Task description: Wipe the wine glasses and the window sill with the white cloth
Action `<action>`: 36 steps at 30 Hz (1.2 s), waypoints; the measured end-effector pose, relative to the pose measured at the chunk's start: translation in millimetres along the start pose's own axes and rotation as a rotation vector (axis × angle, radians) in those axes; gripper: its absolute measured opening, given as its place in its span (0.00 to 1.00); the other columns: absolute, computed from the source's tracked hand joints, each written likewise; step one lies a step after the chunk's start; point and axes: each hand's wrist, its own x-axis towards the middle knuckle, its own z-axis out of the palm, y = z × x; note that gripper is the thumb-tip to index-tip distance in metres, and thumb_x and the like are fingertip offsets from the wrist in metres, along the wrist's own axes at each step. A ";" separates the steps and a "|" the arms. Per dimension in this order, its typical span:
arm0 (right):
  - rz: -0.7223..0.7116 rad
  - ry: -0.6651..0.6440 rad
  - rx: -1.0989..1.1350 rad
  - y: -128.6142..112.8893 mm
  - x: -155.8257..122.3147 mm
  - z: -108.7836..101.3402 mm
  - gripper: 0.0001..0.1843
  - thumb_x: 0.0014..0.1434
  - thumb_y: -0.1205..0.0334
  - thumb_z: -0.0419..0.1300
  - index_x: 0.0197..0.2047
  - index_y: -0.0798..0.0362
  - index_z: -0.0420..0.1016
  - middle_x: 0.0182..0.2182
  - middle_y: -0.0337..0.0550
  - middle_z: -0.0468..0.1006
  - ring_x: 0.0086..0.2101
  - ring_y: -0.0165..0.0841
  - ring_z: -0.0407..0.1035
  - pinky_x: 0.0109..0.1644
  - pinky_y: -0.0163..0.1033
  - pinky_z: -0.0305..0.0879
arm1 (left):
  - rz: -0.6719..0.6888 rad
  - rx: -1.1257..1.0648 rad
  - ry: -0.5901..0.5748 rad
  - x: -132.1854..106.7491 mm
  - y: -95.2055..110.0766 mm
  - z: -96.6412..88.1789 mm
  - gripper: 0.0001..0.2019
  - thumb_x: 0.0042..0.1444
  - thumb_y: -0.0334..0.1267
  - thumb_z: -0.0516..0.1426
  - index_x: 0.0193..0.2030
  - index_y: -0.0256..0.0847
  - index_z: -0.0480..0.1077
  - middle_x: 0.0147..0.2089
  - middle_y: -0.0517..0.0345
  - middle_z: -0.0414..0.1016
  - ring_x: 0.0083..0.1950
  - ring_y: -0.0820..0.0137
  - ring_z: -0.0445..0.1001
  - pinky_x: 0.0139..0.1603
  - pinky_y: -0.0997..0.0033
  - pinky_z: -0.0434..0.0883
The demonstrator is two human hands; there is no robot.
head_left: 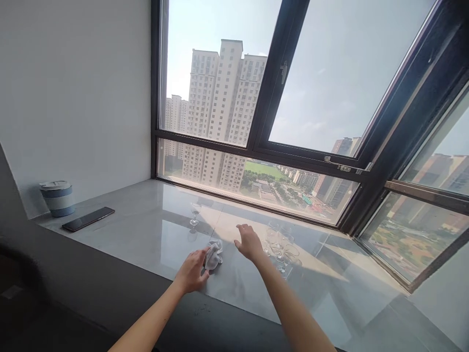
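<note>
My left hand (192, 271) is closed on a crumpled white cloth (213, 256) near the front edge of the grey, glossy window sill (139, 230). The cloth bunches out beyond my fingers, and I cannot tell whether anything is inside it. To the right, my right hand (249, 242) hovers over the sill, empty, with thumb and fingers apart. Beyond the cloth a single clear stemmed glass (194, 215) stands upright. Several more clear stemmed glasses (281, 244) are grouped just right of my right hand, their lower parts partly hidden by my forearm.
A dark phone (88, 219) lies flat at the left end of the sill. Beside it, against the wall, stands a blue and white lidded cup (57, 199). Dark-framed windows (256, 151) rise along the back and right, and the sill's front edge drops off towards me.
</note>
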 end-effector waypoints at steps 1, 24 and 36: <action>-0.042 -0.015 0.092 -15.2 -4.0 10.8 0.29 0.54 0.60 0.60 0.59 0.47 0.61 0.53 0.47 0.68 0.53 0.41 0.60 0.53 0.43 0.59 | -0.017 -0.031 0.007 -0.7 -0.4 -0.4 0.32 0.50 0.32 0.53 0.63 0.48 0.50 0.56 0.52 0.69 0.55 0.60 0.68 0.55 0.57 0.66; 0.140 0.157 0.277 -63.2 -65.8 89.3 0.42 0.50 0.64 0.57 0.68 0.51 0.47 0.61 0.53 0.60 0.60 0.49 0.54 0.60 0.52 0.54 | -0.164 0.126 0.130 -1.1 6.4 -6.5 0.14 0.43 0.23 0.48 0.36 0.43 0.64 0.37 0.56 0.67 0.41 0.64 0.67 0.45 0.64 0.63; 0.141 0.145 0.371 -52.8 -79.2 101.8 0.43 0.52 0.68 0.55 0.68 0.51 0.40 0.55 0.51 0.69 0.53 0.42 0.65 0.55 0.44 0.59 | -0.182 0.153 0.126 -0.5 2.8 -4.1 0.11 0.46 0.25 0.48 0.35 0.43 0.62 0.36 0.56 0.67 0.40 0.64 0.67 0.43 0.67 0.63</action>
